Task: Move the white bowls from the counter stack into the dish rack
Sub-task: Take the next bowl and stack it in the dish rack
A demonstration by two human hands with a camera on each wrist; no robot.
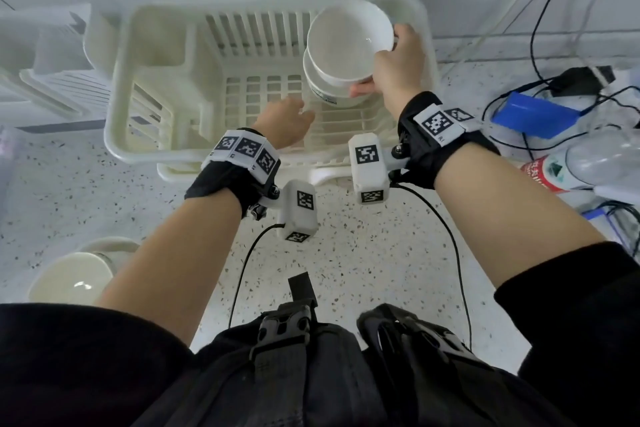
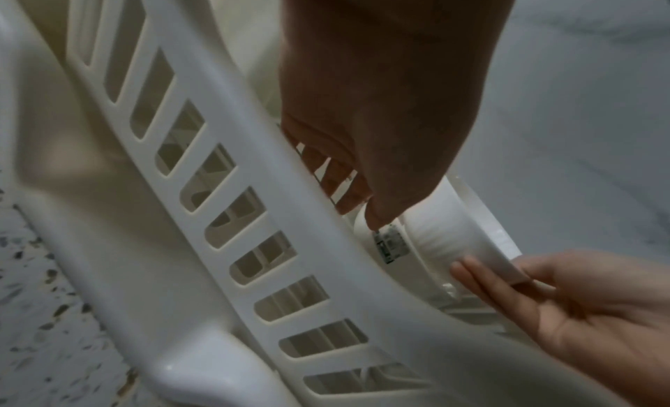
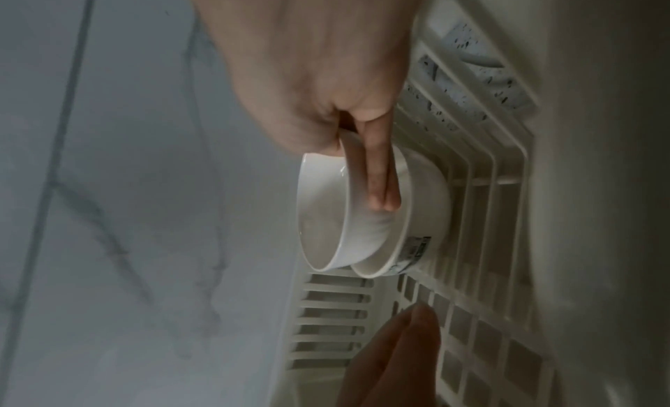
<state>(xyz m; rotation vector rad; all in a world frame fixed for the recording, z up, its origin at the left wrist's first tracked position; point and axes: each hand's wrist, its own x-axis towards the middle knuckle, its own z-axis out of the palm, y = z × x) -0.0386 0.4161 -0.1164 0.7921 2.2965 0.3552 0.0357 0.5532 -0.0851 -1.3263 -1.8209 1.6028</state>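
Only an unreadable barcode sticker [image 3: 417, 248] on the racked bowl [image 3: 420, 212].

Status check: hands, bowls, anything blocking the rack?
Right hand grips top bowl by its rim, nested in labelled bowl in rack. Left hand open beside them. More bowls on counter. Nothing blocking.

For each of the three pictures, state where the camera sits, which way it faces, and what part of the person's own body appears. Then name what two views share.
Head: worn on the head, facing forward and down at the dish rack on the counter; both forearms, left hand and right hand show.
Left wrist: looks along the left hand over the rack's slotted wall; the right hand's fingers show too.
Right wrist: looks along the right hand holding the top bowl; left fingertips show below.
Shared: both wrist views show the stickered lower bowl.
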